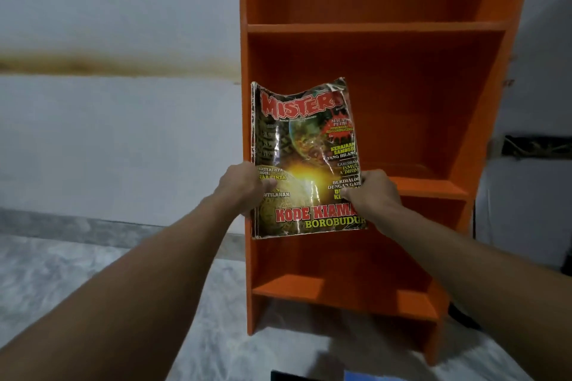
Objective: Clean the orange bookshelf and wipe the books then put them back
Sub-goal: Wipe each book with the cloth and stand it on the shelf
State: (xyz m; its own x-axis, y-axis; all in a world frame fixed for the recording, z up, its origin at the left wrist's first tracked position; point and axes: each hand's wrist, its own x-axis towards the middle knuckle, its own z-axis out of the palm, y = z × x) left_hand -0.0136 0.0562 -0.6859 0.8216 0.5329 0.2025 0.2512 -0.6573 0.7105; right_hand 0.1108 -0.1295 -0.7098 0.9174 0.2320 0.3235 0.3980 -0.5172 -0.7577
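Magazine [305,161]: we hold it upright with its cover towards us, in front of the left part of the bookshelf [402,102]. It hangs across the middle compartment, and its lower edge reaches below the board [433,189] under that compartment. Whether it touches the bookshelf, we cannot tell.
Magazine's look: glossy and creased, worn along the left edge, with the top edge sagging in the middle.
Left hand [244,185]: we grip the magazine's left edge low down, thumb on the cover. The other fingers are behind it, out of sight.
Right hand [376,192]: we grip the right edge at about the same height, thumb pressed on the cover and fingers curled round the back.
Bookshelf: orange and upright, standing on the floor [93,272] against the wall [108,133]. We see 3 boards across it.
Wall: pale, with a brown stain [93,63] running as a band to the left of the bookshelf.
Floor: grey, marbled.
Bottom edge: 1 dark thing and 1 blue thing, cut off too much to name.
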